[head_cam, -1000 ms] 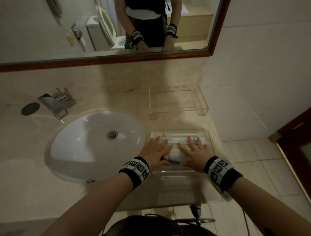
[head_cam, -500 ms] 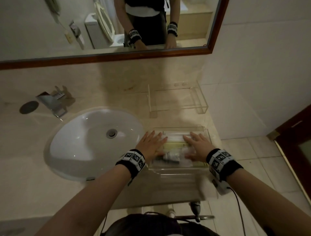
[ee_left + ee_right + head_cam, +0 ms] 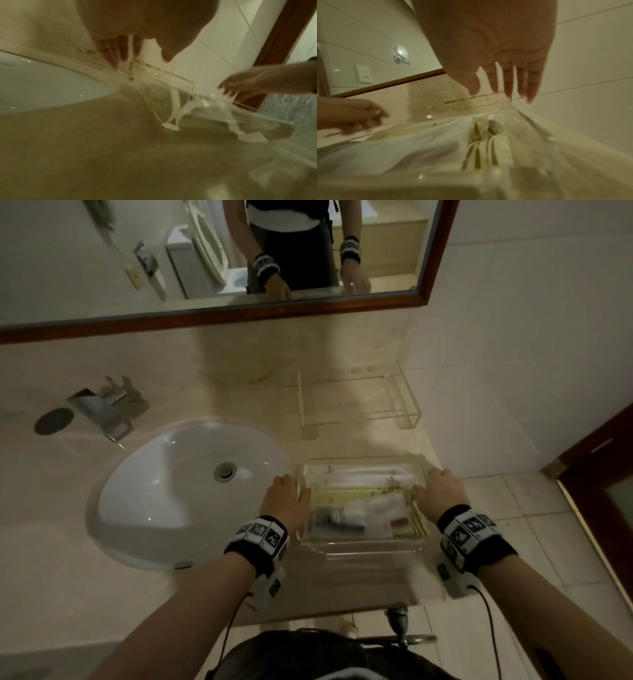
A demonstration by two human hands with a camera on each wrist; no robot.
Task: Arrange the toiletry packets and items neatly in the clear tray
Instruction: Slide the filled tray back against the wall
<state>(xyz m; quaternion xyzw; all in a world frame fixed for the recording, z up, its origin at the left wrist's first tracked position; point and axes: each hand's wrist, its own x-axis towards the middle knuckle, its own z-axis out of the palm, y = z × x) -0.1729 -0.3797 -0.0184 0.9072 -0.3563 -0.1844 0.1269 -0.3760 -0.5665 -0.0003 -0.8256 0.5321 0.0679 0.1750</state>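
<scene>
Tray: clear rigid acrylic rectangular tray point(image 3: 359, 544) sits on beige stone bench point(image 3: 171, 604), just right of white oval sink point(image 3: 164, 501), near bench front edge.
Contents: long white and pale-yellow sachet packets point(image 3: 356, 484) lie side by side across far half; small dark-labelled bottle point(image 3: 334, 518) lies on its side near left front; soft white pouch point(image 3: 385, 513) beside it; thin yellowish flat packets point(image 3: 416, 520) stand along right wall.
Left hand: left hand point(image 3: 287, 501) flat against tray's left wall, fingers straight and together, gripping nothing.
Right hand: right hand point(image 3: 440, 491) at tray's right wall, fingers straight and slightly spread point(image 3: 508, 83), tips over rim; whether they touch the wall, cannot tell.
Handling, tray: likely light, stiff, smooth and slippery on polished stone; slides easily, could scratch or crack if knocked. Best hold looks like both short side walls, palms squeezing inward, or fingers hooked over rim.
Handling, packets: light, floppy, crinkly film; shift and overlap easily; better nudged by edges with flat fingertips than pinched.
Handling, bottle: small, hard, round, so probably rolls; needs wedging against a packet or wall.
Progress: items look mostly lined up inside; squaring the tray seems the step in hand.
</scene>
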